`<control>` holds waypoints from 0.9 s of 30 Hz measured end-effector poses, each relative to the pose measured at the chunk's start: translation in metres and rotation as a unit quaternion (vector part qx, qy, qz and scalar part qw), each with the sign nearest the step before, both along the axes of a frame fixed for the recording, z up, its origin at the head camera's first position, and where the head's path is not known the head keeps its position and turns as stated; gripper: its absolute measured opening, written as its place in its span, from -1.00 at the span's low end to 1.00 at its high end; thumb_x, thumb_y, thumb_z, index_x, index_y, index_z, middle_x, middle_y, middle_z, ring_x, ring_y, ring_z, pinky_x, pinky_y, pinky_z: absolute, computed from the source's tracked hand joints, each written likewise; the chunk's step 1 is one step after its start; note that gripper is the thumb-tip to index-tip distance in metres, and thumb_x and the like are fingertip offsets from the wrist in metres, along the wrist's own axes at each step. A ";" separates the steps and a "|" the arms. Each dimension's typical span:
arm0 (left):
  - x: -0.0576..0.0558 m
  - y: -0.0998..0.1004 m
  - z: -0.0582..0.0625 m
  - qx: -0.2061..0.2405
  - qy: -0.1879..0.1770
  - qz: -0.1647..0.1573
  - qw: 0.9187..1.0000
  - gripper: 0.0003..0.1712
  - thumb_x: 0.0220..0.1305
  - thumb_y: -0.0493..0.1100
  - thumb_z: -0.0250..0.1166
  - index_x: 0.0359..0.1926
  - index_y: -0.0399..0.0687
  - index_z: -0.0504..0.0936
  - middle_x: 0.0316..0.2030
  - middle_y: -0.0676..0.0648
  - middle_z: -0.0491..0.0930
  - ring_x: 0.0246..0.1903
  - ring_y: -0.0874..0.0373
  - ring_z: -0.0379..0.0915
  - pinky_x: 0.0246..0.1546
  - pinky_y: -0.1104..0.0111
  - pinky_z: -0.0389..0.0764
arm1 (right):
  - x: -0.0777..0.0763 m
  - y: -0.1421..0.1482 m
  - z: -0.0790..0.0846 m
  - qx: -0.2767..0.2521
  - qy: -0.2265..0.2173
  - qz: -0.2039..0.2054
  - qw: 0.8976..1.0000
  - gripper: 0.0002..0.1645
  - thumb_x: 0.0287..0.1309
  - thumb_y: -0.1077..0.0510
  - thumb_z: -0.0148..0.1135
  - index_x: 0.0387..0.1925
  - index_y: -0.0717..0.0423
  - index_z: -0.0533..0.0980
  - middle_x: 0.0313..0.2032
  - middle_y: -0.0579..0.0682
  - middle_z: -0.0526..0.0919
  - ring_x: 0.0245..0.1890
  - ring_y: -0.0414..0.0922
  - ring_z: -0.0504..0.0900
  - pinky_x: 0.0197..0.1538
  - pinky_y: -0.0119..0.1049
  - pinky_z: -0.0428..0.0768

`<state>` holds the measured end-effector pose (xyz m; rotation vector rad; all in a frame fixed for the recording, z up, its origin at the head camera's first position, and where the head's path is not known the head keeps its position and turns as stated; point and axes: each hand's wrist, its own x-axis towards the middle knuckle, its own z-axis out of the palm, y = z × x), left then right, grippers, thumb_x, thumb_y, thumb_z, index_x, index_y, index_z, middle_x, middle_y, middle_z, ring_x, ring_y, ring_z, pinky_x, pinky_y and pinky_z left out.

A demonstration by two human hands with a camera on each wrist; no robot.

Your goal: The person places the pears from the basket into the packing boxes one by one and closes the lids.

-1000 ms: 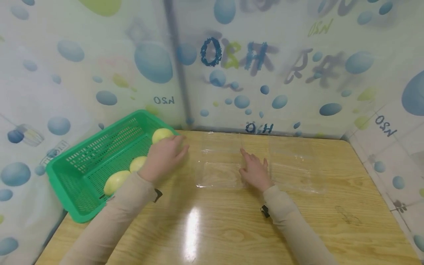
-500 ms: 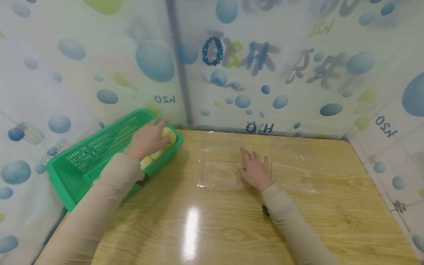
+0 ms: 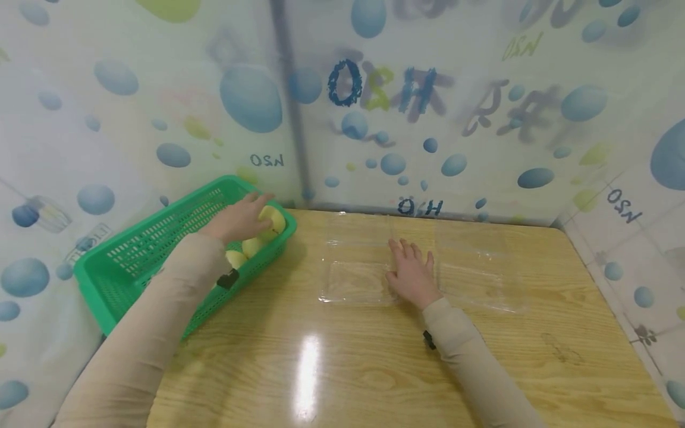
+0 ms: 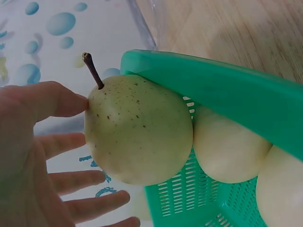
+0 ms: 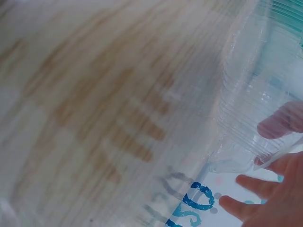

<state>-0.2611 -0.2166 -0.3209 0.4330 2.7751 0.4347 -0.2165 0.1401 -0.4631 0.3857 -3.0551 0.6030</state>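
In the head view, my left hand (image 3: pixel 241 219) is over the far right end of a green plastic basket (image 3: pixel 93 285), beside a pale yellow pear (image 3: pixel 274 220). The left wrist view shows my thumb tip at that pear (image 4: pixel 139 132), near its brown stem, while the other fingers are spread and fairly straight. More pears (image 4: pixel 229 144) lie along the basket's side. My right hand (image 3: pixel 413 276) is at the right edge of a clear plastic container (image 3: pixel 358 282). Its fingers are extended; through the clear wall (image 5: pixel 246 109) the right wrist view shows the thumb (image 5: pixel 279 124).
Another clear plastic piece (image 3: pixel 473 282) lies right of my right hand on the wooden table (image 3: pixel 374 368). A wall sheet (image 3: pixel 471 47) printed with blue drops stands behind the table, with another side at the right.
My left hand has moved left and slightly up, from over the basket's right rim to above its inside, beside the far pear. The right hand stays at the container, its fingers a little more spread.
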 end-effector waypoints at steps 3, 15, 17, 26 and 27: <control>-0.004 0.000 -0.004 0.018 -0.023 -0.013 0.999 -0.23 0.38 -0.12 -0.01 0.50 -0.18 -0.10 0.42 -0.45 -0.17 0.31 -0.46 -0.04 0.20 -0.28 0.16 | -0.001 0.000 0.000 -0.004 -0.003 0.003 1.000 -0.16 0.17 0.14 0.13 0.46 0.14 0.10 0.42 0.23 0.10 0.37 0.29 0.04 0.25 0.47 -0.15; -0.010 0.007 0.006 -0.042 -0.082 -0.048 0.995 -0.23 0.44 0.01 -0.03 0.48 -0.27 -0.06 0.39 -0.49 -0.08 0.36 -0.41 -0.14 0.25 -0.28 0.06 | -0.002 0.000 0.000 0.001 -0.002 0.005 1.000 -0.17 0.17 0.15 0.10 0.46 0.12 0.11 0.43 0.20 0.11 0.38 0.28 0.05 0.24 0.48 -0.14; -0.012 0.008 0.007 -0.049 -0.090 -0.052 0.993 -0.23 0.44 0.03 -0.04 0.47 -0.28 -0.05 0.39 -0.50 -0.07 0.36 -0.41 -0.16 0.25 -0.29 0.05 | -0.002 0.000 0.000 0.001 -0.003 0.004 1.000 -0.17 0.17 0.14 0.11 0.46 0.12 0.11 0.43 0.20 0.11 0.38 0.28 0.05 0.25 0.47 -0.15; -0.025 0.013 0.005 -0.079 -0.113 -0.057 0.989 -0.23 0.41 0.07 -0.11 0.45 -0.31 0.01 0.38 -0.48 0.00 0.37 -0.38 -0.14 0.28 -0.24 0.03 | -0.001 0.000 -0.001 0.006 0.000 0.001 1.000 -0.15 0.17 0.11 0.13 0.46 0.11 0.10 0.43 0.18 0.12 0.37 0.27 0.07 0.25 0.47 -0.14; -0.026 0.013 0.005 -0.082 -0.116 -0.056 0.988 -0.22 0.40 0.07 -0.11 0.45 -0.32 0.01 0.38 -0.49 0.00 0.36 -0.39 -0.14 0.28 -0.24 0.03 | -0.001 0.000 0.000 0.006 -0.001 0.001 1.000 -0.15 0.17 0.11 0.14 0.46 0.11 0.10 0.43 0.18 0.12 0.37 0.27 0.07 0.25 0.47 -0.14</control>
